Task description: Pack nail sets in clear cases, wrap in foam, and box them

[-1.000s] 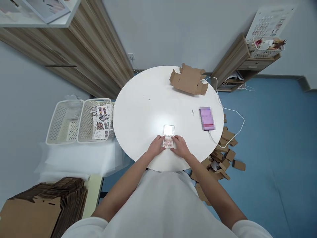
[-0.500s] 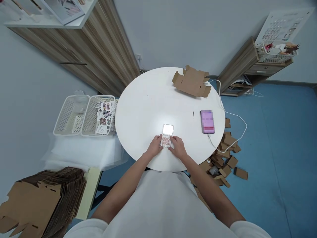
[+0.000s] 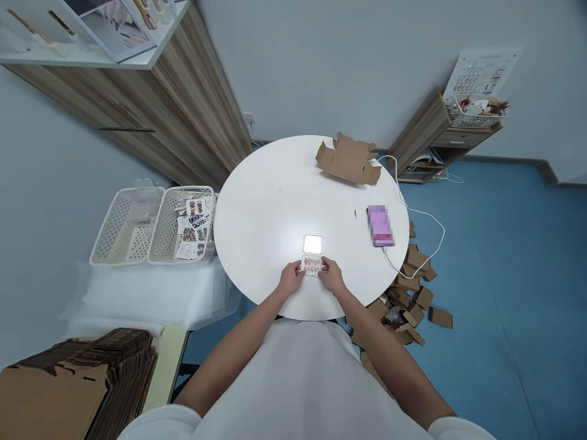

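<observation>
A small clear plastic case (image 3: 312, 255) lies open near the front edge of the round white table (image 3: 275, 208). Its lid is flipped back and its tray holds several press-on nails. My left hand (image 3: 291, 278) pinches the tray's left side. My right hand (image 3: 331, 275) pinches its right side. The fingers of both hands are curled onto the case.
A flat brown cardboard box blank (image 3: 348, 159) lies at the table's far side. A phone (image 3: 380, 225) on a white cable lies to the right. Two white baskets (image 3: 153, 225) stand on the left, one with nail packs. Cardboard scraps (image 3: 413, 293) litter the blue floor; stacked blanks (image 3: 77, 379) lie bottom left.
My hands have stayed on the case, shifting slightly on its sides. The view has pulled back a little. Nothing else on the table moved.
</observation>
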Demonstrator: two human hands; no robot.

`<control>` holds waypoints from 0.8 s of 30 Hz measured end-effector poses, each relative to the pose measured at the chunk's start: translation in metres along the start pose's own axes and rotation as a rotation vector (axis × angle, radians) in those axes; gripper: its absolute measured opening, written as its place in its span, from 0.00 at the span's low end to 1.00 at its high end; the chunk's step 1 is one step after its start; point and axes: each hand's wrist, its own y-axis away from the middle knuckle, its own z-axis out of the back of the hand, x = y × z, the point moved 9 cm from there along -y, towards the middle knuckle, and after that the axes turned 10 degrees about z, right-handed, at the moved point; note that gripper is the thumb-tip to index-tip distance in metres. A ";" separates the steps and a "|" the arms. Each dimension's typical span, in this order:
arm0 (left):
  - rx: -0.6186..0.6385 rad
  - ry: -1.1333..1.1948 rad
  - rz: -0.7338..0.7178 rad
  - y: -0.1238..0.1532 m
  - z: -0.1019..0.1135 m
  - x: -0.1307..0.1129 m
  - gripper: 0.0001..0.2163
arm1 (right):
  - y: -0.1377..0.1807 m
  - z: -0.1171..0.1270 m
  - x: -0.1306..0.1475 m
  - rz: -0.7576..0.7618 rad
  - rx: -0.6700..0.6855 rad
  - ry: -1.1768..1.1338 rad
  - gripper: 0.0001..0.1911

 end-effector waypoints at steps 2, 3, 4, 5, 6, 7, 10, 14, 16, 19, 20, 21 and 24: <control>0.016 0.094 0.032 0.001 0.001 0.004 0.15 | 0.003 0.001 -0.001 -0.041 -0.049 -0.077 0.27; 0.033 0.147 0.040 0.002 0.002 0.005 0.16 | 0.006 0.001 -0.001 -0.050 -0.059 -0.121 0.28; 0.050 0.202 0.045 0.004 0.004 0.005 0.16 | 0.009 0.000 0.001 -0.054 -0.063 -0.165 0.28; 0.062 0.257 0.049 0.006 0.007 0.006 0.16 | 0.012 0.000 0.004 -0.054 -0.065 -0.208 0.28; 0.070 0.310 0.054 0.009 0.010 0.006 0.16 | 0.016 -0.001 0.007 -0.051 -0.067 -0.248 0.28; 0.079 0.360 0.059 0.011 0.013 0.006 0.16 | 0.019 0.000 0.011 -0.047 -0.070 -0.285 0.28; 0.171 0.486 0.074 0.021 0.018 0.003 0.16 | 0.029 0.003 0.025 -0.028 -0.086 -0.361 0.26; 0.332 0.600 0.067 0.033 0.022 -0.006 0.19 | 0.036 0.014 0.042 -0.020 -0.117 -0.416 0.21; 0.377 0.633 0.050 0.038 0.025 -0.011 0.19 | 0.036 0.017 0.049 -0.038 -0.125 -0.456 0.21; 0.452 0.663 0.029 0.046 0.026 -0.018 0.20 | 0.035 0.012 0.063 -0.047 -0.051 -0.568 0.21; 0.479 0.667 0.028 0.048 0.026 -0.020 0.20 | 0.034 0.009 0.067 -0.045 -0.026 -0.605 0.21; 0.502 0.670 0.031 0.051 0.025 -0.022 0.20 | 0.034 0.008 0.071 -0.043 -0.019 -0.634 0.21; 0.552 0.688 0.052 0.057 0.024 -0.023 0.19 | 0.034 0.011 0.075 -0.054 -0.062 -0.666 0.21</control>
